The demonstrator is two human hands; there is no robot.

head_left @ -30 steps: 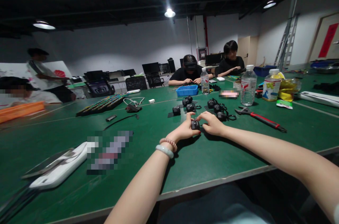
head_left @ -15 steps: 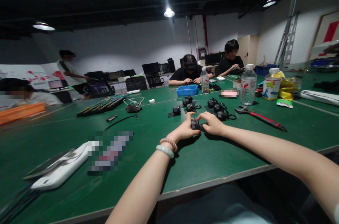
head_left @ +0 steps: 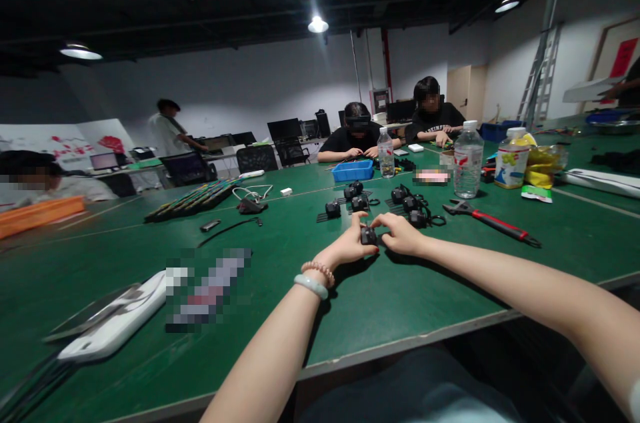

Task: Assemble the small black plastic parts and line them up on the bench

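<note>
My left hand (head_left: 349, 242) is closed round a small black block-like part (head_left: 369, 235), thumb and fingers on either side of it, low over the green table. My right hand (head_left: 399, 233) meets the same part from the right, its index finger and thumb bent together at the part's edge; whether anything tiny is between them I cannot make out. Just beyond my hands lie similar black parts, one group (head_left: 356, 196) to the left and another group (head_left: 411, 205) to the right, the latter with looped black cords.
An adjustable wrench (head_left: 493, 219) with red-black handle lies right. Water bottles (head_left: 468, 163), a juice bottle (head_left: 511, 159) and a blue tray (head_left: 353, 171) stand beyond. At left are a white device (head_left: 120, 316) and a black cable (head_left: 227, 229). Co-workers (head_left: 356, 136) sit across the table.
My hands and the black part keep nearly the same place and grip. In the background, a standing person has moved to the right, and a seated co-worker at the far right has lowered a hand.
</note>
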